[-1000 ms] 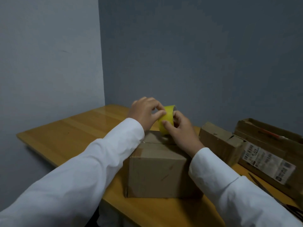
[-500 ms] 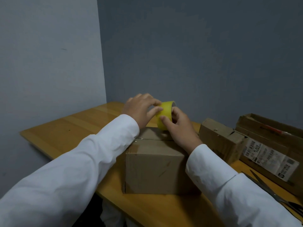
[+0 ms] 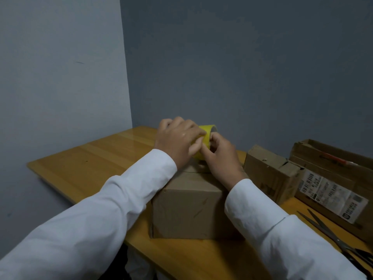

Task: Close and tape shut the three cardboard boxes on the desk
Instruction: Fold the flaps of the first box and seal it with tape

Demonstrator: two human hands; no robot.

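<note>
Left hand (image 3: 177,141), right hand (image 3: 221,156) grip tape roll (image 3: 206,136) over box (image 3: 189,203)

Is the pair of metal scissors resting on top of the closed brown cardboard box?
No: the pair of metal scissors lies on the wooden desk, to the right of the closed brown cardboard box.

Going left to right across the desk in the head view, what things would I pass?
Bare desk → closed box with the yellow tape roll held above it → small box → large labelled box → scissors.
</note>
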